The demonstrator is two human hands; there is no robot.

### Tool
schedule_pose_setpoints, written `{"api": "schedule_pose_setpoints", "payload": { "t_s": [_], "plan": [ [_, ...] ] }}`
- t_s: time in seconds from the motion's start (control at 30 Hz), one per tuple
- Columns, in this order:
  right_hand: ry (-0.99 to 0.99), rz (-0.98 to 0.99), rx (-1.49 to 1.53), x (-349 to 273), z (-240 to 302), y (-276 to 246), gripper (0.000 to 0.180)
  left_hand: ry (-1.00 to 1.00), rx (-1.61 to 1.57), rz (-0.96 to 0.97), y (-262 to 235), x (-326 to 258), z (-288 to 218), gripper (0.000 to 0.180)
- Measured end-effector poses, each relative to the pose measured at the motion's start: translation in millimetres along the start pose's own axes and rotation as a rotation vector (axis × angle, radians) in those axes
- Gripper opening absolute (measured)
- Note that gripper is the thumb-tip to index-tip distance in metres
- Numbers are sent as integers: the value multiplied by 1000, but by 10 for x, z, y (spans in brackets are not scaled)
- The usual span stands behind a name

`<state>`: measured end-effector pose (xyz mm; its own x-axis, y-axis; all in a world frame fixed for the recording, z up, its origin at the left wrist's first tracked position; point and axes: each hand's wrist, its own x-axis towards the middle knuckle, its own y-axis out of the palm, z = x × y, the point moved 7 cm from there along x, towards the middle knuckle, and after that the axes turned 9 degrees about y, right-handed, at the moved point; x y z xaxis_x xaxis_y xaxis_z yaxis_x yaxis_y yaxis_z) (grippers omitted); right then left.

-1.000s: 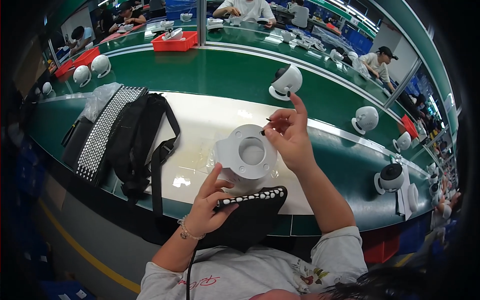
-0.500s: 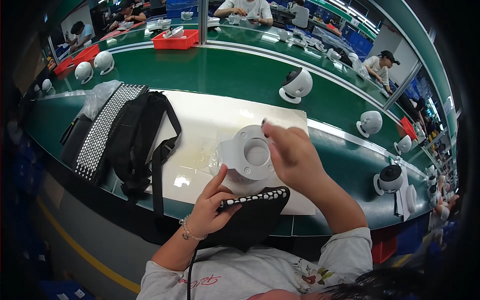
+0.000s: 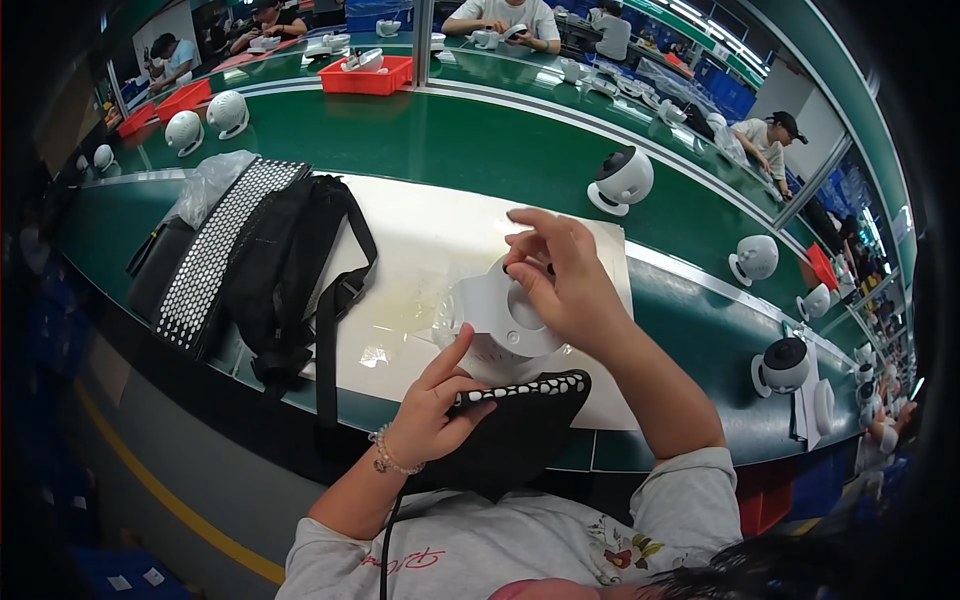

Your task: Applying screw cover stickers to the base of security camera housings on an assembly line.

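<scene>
A white round-bodied device [image 3: 497, 352] lies with its flat ring-shaped base facing up on a pale sheet in front of me. My left hand [image 3: 432, 418] is closed on the dotted edge of a black pad [image 3: 520, 425], its index finger stretched against the device's side. Over the far part of the base, my right hand [image 3: 565, 290] has thumb and index finger pinched together at a small dark piece [image 3: 507, 269]. Its other fingers are curled and raised, covering much of the base. Clear plastic film [image 3: 443, 318] shows beside the device.
To the left lie a black strapped bag [image 3: 285, 265] and a white-dotted panel [image 3: 215, 265]. More white round devices stand beyond, one with a black front [image 3: 622, 180], another at right [image 3: 782, 365]. A red bin [image 3: 365, 76] sits across the green bench [image 3: 470, 135]. People work farther off.
My right hand has moved from the right edge of the base to over its far part, fingers now pinched. My left hand keeps its hold. The whole view has shifted slightly.
</scene>
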<state>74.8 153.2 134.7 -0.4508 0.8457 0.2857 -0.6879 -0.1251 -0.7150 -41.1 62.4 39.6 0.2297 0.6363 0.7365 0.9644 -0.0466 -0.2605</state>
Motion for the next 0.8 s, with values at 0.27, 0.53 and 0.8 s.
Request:
{"api": "schedule_pose_setpoints", "payload": {
  "t_s": [0.27,0.53,0.8],
  "plan": [
    [-228,-73,-220,-260,226,-113,15,-45,-35,0,-5,-10,30,22],
    [-30,33,39,-428,-25,101,10,-49,-26,-7,-7,-3,30,21],
    [-78,-66,-14,-500,-14,96,10,-104,40,-26,-11,8,68,19]
  ]
}}
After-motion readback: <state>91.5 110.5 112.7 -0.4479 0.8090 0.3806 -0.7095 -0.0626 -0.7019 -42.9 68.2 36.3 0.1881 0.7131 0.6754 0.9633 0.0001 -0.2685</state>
